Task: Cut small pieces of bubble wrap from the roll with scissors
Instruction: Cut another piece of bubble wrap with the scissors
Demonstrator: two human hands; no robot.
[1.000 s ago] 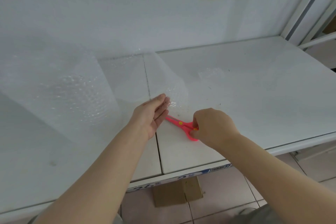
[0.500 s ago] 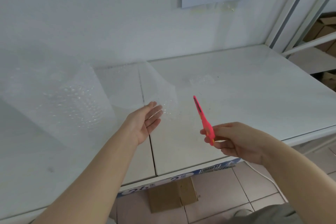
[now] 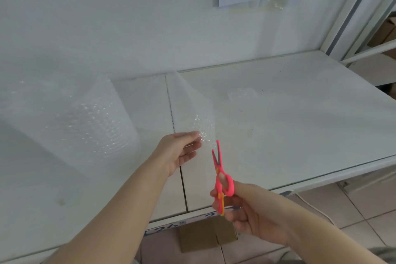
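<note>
Left hand (image 3: 179,152) pinches bubble wrap (image 3: 192,109); right hand (image 3: 252,214) raises scissors (image 3: 220,174) (blades parted).

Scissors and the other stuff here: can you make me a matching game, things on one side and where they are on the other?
Things:
1. scissors
2. bubble wrap roll
3. loose end of bubble wrap
4. cardboard box

Places:
A. on the floor under the table
B. in the right hand, blades open
C. standing on the table at the left
D. pinched by the left hand

Pairs: 1-B, 2-C, 3-D, 4-A
</note>
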